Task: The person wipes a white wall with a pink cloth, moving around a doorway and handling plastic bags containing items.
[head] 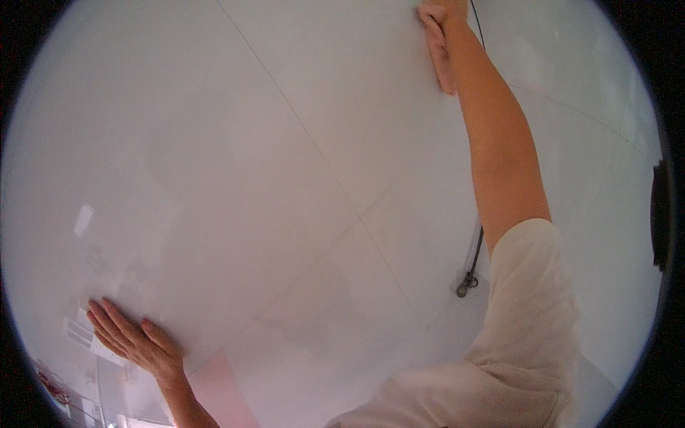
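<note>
A broad, pale, glossy surface with thin crossing lines (241,160) fills most of the view. At the lower left, my left hand (136,339) lies against or close over it, palm down, with its fingers apart and nothing visible in it. My right arm, in a pale short sleeve, reaches up to the top edge. There my right hand (441,45) is at the surface, seen from the side and partly cut off by the frame; whether it holds something is unclear.
A thin black cord or rod with a small dark fitting (466,284) at its end runs behind my right arm. A dark object (661,215) stands at the right rim. Reddish wires (53,386) show at the lower left, near a reddish patch (222,393).
</note>
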`<state>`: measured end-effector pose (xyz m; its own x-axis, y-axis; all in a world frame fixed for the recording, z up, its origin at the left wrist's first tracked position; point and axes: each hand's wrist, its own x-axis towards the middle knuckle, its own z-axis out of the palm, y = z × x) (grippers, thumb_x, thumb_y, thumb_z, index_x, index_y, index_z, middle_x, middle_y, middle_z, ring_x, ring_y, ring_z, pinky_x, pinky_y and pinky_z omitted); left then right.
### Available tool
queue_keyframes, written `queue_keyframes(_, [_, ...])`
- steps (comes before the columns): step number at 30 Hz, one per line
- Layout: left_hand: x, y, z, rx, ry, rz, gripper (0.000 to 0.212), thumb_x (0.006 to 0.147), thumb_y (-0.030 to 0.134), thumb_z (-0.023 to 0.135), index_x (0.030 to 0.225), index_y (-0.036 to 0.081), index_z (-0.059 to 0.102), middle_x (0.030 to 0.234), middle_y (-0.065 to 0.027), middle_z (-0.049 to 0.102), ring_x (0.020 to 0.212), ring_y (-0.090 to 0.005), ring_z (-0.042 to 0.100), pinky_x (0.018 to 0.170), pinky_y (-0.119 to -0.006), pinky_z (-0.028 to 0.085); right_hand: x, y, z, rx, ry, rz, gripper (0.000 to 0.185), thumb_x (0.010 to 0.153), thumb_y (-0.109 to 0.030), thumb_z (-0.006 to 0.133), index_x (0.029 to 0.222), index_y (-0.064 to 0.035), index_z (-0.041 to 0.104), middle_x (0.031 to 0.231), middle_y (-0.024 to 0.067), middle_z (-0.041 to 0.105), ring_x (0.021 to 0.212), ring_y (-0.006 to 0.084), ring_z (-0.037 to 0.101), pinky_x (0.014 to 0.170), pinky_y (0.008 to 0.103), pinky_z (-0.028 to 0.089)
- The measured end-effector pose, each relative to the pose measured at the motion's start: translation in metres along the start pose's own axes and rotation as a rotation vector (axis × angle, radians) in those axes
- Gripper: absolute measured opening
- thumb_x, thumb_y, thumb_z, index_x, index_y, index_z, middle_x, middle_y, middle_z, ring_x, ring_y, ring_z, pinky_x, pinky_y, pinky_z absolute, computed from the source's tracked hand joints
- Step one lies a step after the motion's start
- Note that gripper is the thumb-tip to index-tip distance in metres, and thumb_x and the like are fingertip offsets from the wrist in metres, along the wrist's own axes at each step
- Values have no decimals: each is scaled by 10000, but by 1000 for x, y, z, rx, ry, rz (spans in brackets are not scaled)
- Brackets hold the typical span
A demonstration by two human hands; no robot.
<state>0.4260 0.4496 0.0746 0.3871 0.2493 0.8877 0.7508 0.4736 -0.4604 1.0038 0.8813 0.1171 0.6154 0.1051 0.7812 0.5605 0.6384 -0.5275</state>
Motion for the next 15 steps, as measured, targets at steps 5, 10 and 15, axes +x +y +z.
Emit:
queue_keyframes(5, [-4, 6, -4, 15, -32, 13, 611, 1019, 456, 223, 1480, 65, 314, 1539, -133, 290, 1421, -326, 257, 1151, -496, 149, -117, 164, -34, -100, 19, 213, 411, 983, -327, 399, 1269, -44, 481, 1222, 150, 512, 1153, 302, 450, 984, 421, 352])
queue_keyframes(10, [-3, 3, 5, -29, 8, -19, 616, 1017, 471, 227, 1480, 74, 318, 1540, -134, 287, 1424, -323, 249, 1151, -498, 139, -191, 261, -93, -207, 40, 302, 412, 990, -335, 394, 1243, -25, 492, 1158, 140, 551, 1095, 283, 494, 951, 384, 394])
queue_keyframes(15, [33, -28, -16, -49, -28, 16, 598, 1019, 453, 233, 1489, 91, 308, 1537, -143, 291, 1436, -312, 226, 1150, -505, 114, -248, 179, -73, -183, -27, 350, 408, 979, -317, 406, 1250, -25, 493, 1178, 143, 547, 1112, 284, 491, 964, 391, 385])
